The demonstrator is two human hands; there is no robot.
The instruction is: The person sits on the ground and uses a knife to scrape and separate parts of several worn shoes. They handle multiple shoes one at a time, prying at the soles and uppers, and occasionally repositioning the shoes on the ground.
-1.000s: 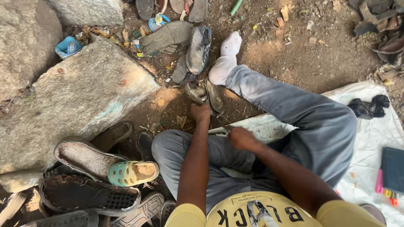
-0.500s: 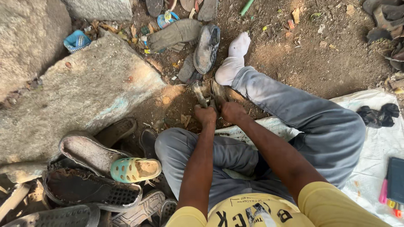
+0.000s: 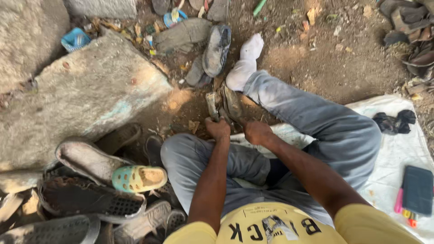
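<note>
Two bare hands meet low in the middle of the view, over the dirt ground just in front of the person's knees. The left hand (image 3: 218,128) is closed around the near end of a worn, dusty brown shoe (image 3: 224,104), which lies on the earth with its length pointing away from the person. The right hand (image 3: 256,132) is also closed, just beside the left one, and it grips the same shoe at its right near edge; how its fingers lie underneath I cannot tell.

The shoe rests beside the foot in a white sock (image 3: 244,63), at the end of the stretched leg in grey-blue jeans (image 3: 312,117). Beyond it, a dark grey sneaker with its sole turned up (image 3: 217,49) lies on the ground. A large flat grey stone (image 3: 86,95) fills the left side. Near the left knee, a small mint-green perforated clog (image 3: 138,178) sits on top of a pile of old dark sandals (image 3: 86,203). On the right, a white cloth sheet (image 3: 398,153) is spread on the ground, and on it lie a crumpled black rag (image 3: 393,121) and a flat dark blue pouch (image 3: 417,190).
</note>
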